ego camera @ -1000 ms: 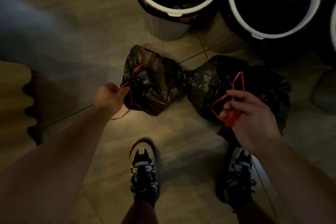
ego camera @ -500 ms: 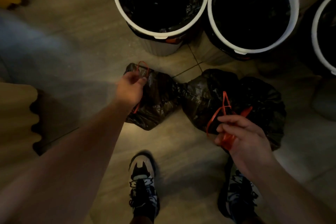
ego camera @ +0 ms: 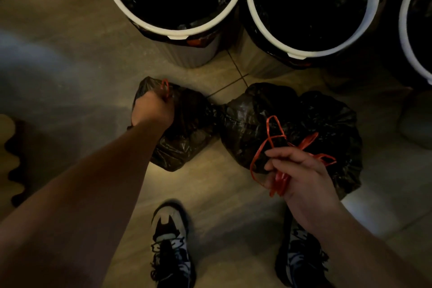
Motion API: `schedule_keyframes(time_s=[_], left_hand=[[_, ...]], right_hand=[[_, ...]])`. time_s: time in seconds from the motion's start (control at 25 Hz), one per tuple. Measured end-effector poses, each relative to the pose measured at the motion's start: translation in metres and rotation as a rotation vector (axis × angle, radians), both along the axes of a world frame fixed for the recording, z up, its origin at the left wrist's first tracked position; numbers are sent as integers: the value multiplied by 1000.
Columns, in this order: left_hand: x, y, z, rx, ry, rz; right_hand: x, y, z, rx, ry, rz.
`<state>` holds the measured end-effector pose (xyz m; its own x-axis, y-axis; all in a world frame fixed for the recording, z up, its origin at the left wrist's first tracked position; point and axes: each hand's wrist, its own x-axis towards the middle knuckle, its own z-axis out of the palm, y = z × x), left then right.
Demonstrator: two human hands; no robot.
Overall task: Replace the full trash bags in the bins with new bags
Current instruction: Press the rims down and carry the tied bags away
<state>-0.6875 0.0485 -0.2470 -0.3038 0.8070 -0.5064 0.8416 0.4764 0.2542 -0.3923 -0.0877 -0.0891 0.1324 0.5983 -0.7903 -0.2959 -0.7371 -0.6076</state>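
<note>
The two full black bags lay on the floor (ego camera: 70,37) in front of the bins, touching each other at their necks: the smaller bag (ego camera: 189,133) on the left, the larger bag (ego camera: 294,114) on the right. Both were out of the bins and drawn closed.

The left hand (ego camera: 152,107) was curled into a fist on the gathered top of the smaller bag, with a loop of its red drawstring (ego camera: 165,87) showing just beyond the knuckles. A second earlier this hand had been pinching the cord at the bag's near side; it had since moved onto the top. The right hand (ego camera: 301,173) held the bunched red cords (ego camera: 268,138) of the larger bag, as it had a second before.

The left bin (ego camera: 177,33) and the middle bin (ego camera: 304,53) each showed a black liner inside a white rim. A third bin (ego camera: 405,37) was cut off by the frame's right edge, and its contents could not be read.

Assessment: relining appeared complete for the two bins in full view. The left hand's new purchase suggested both bags were about to be lifted away. The shoes (ego camera: 170,236) stood just short of the bags.
</note>
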Motion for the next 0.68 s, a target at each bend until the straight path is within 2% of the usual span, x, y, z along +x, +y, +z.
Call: schedule_keyframes(time_s=[0.12, 0.24, 0.44, 0.68], left_hand=[[4, -6, 26, 145, -96, 97], [3, -13, 58, 211, -183, 255], [8, -43, 114, 207, -505, 548], [27, -88, 195, 219, -734, 650]], right_hand=[[-1, -1, 8, -6, -12, -3], [-1, 1, 23, -12, -72, -5], [9, 5, 55, -9, -130, -34], [30, -6, 92, 0, -214, -50]])
